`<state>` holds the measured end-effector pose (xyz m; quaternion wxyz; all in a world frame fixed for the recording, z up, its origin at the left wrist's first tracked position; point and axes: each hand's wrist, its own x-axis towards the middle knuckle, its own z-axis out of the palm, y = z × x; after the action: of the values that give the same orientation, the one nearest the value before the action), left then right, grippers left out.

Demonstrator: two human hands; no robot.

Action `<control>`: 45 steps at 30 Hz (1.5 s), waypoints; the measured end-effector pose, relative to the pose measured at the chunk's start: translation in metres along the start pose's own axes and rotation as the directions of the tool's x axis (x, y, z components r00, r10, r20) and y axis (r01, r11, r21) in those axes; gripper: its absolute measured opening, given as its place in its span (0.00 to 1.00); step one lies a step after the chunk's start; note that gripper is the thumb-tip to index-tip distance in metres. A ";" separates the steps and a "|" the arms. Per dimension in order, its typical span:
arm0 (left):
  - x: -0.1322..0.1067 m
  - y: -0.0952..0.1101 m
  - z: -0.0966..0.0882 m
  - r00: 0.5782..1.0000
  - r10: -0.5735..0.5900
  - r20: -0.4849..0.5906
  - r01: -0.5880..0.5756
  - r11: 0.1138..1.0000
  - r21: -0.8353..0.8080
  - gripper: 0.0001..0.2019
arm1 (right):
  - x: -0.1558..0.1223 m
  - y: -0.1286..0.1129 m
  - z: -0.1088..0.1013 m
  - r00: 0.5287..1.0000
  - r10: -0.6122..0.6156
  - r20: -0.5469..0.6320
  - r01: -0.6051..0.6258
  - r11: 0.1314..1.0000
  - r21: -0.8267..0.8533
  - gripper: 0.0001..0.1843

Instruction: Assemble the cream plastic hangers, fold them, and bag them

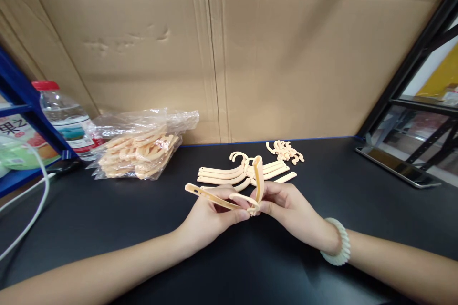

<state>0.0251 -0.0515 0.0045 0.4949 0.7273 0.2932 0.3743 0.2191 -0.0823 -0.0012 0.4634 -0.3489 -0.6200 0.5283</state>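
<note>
Both hands meet over the middle of a black table (89,209). My left hand (207,219) pinches a pale orange plastic hanger arm (205,194) that lies nearly flat and points left. My right hand (289,207) grips a second hanger arm (259,174) that stands almost upright. The two arms touch at their ends between my fingertips, beside a small hook piece (243,198). Just behind the hands lies a stack of assembled hangers (229,175). A small heap of loose hooks (285,151) lies behind to the right.
A clear plastic bag (138,150) of more hanger parts sits at the back left. A water bottle (66,116) with a red cap stands by a blue shelf (21,100). A white cable (34,209) crosses the left. A phone (397,166) lies at the right. A cardboard wall (229,57) closes the back.
</note>
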 end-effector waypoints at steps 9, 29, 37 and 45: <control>-0.005 0.002 0.009 0.992 -0.094 -0.084 0.075 0.975 -0.207 0.03 | -0.002 0.002 0.006 0.996 -0.052 -0.078 0.046 0.996 -0.075 0.03; -0.010 0.002 0.014 0.917 -0.270 -0.293 0.175 0.934 -0.311 0.07 | 0.005 -0.019 -0.038 0.999 -0.033 0.037 0.038 0.986 -0.163 0.07; -0.011 -0.004 0.002 0.861 -0.134 -0.491 0.071 0.987 -0.145 0.11 | 0.014 -0.037 -0.098 0.959 0.144 0.245 0.016 0.833 -0.552 0.11; -0.001 -0.010 -0.019 0.741 0.394 -0.544 -0.101 0.866 0.489 0.13 | 0.013 -0.037 -0.102 0.948 0.127 0.292 0.162 0.597 -0.786 0.06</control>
<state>0.0080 -0.0392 -0.0004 0.1404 0.6835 0.4137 0.5848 0.3126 -0.0437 0.0384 0.1561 -0.4235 -0.8602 0.2376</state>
